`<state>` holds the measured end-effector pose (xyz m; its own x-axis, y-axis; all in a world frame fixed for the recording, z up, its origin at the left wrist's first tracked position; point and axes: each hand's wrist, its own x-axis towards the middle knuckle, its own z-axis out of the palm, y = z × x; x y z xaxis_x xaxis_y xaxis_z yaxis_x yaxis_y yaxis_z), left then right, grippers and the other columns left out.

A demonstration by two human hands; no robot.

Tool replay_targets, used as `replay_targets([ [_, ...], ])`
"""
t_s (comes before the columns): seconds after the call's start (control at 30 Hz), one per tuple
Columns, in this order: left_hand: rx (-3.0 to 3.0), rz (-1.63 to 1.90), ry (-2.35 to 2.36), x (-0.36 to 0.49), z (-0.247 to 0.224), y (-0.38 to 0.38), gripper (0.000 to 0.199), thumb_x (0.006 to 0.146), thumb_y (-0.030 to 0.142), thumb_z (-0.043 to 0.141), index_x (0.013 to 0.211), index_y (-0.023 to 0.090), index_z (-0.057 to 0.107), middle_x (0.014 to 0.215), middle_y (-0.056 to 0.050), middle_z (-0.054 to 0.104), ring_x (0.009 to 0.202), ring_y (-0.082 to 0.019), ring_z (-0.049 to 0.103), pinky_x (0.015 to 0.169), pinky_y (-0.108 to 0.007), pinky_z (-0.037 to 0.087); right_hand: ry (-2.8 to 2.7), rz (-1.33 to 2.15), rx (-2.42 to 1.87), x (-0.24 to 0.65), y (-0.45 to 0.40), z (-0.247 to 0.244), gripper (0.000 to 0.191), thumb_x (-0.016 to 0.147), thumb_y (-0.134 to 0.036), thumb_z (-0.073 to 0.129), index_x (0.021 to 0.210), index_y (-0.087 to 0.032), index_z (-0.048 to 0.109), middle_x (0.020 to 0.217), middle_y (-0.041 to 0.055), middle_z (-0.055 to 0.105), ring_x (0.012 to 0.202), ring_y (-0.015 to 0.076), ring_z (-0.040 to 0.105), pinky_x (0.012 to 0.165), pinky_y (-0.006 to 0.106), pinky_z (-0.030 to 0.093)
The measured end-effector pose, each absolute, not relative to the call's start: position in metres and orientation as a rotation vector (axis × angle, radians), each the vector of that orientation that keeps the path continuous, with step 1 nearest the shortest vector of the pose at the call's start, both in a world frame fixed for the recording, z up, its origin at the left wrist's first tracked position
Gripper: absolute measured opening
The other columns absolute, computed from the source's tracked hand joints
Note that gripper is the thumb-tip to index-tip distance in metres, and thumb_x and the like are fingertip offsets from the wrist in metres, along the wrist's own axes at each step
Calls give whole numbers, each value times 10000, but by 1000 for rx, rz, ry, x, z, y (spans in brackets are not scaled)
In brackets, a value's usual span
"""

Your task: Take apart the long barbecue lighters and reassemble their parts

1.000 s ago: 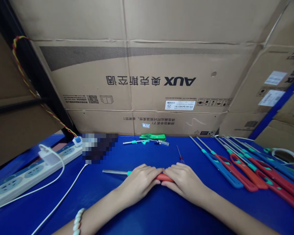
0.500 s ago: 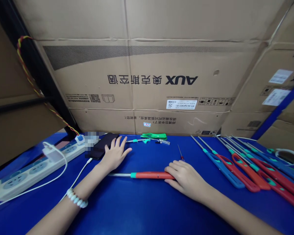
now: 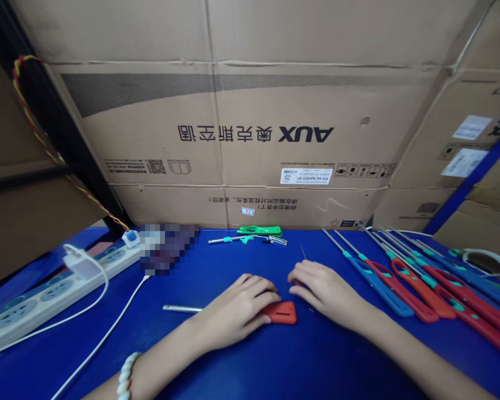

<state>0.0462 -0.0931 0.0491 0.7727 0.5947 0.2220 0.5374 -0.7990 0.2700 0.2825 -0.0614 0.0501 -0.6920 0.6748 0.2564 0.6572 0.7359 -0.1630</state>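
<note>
My left hand (image 3: 244,305) is closed over the handle of a red long-reach lighter (image 3: 284,313), which lies on the blue tabletop. Its metal tube (image 3: 182,309) points left, partly behind my wrist. To the right, my right hand (image 3: 323,286) has its fingers curled over a small screwdriver (image 3: 303,251). Only the thin shaft of the screwdriver shows beyond the fingers, and its handle is hidden. A tiny metal piece (image 3: 311,310) shows just below that hand.
Several assembled lighters (image 3: 400,283) lie in a row at the right. At the back are a green lighter casing (image 3: 260,230) and loose lighter parts (image 3: 248,240). A power strip (image 3: 58,289), white cable (image 3: 104,336) and blurred phone (image 3: 170,250) lie left; cardboard (image 3: 250,100) stands behind.
My left hand has moved right from beside the phone onto the lighter. My right hand has let go of the lighter and closed over the screwdriver. The lighter has shifted slightly left, its handle now tilted.
</note>
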Motion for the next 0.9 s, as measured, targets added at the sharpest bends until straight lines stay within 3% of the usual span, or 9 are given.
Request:
replay_targets([
  [0.23, 2863, 343, 929, 47, 41, -92, 213, 953, 191, 476, 1157, 195, 538, 1045, -52, 602, 951, -203, 539, 878, -330, 390, -2750, 417, -1297, 305, -54, 57, 169, 776, -66, 642, 719, -196, 550, 715, -26, 616, 670, 144, 565, 594, 225, 368],
  [0.37, 2881, 354, 940, 45, 41, -90, 204, 957, 197, 467, 1147, 193, 542, 1019, -47, 603, 921, -201, 542, 850, -324, 389, -2818, 504, -1330, 304, -56, 52, 164, 734, -80, 674, 746, -196, 558, 755, -13, 635, 711, 158, 573, 604, 224, 353],
  [0.5, 2912, 353, 931, 44, 39, -90, 215, 963, 206, 460, 1164, 193, 535, 1013, -51, 601, 915, -203, 541, 846, -321, 386, -2854, 558, -1264, 301, -57, 50, 131, 825, -82, 527, 750, -188, 549, 768, 14, 639, 725, 165, 578, 651, 240, 377],
  [0.7, 2909, 347, 931, 44, 38, -89, 227, 965, 213, 461, 1180, 198, 530, 1020, -52, 598, 928, -204, 536, 857, -326, 382, -2902, 324, -1196, 291, -62, 46, 181, 895, -100, 395, 800, -177, 529, 813, 66, 621, 720, 199, 573, 670, 285, 408],
  [0.9, 2894, 365, 925, 43, 37, -88, 209, 971, 215, 451, 1161, 201, 538, 1017, -46, 596, 938, -197, 533, 865, -323, 381, -2774, 332, -1170, 286, -65, 52, 181, 932, -134, 365, 799, -194, 471, 798, 39, 582, 674, 174, 539, 640, 275, 412],
])
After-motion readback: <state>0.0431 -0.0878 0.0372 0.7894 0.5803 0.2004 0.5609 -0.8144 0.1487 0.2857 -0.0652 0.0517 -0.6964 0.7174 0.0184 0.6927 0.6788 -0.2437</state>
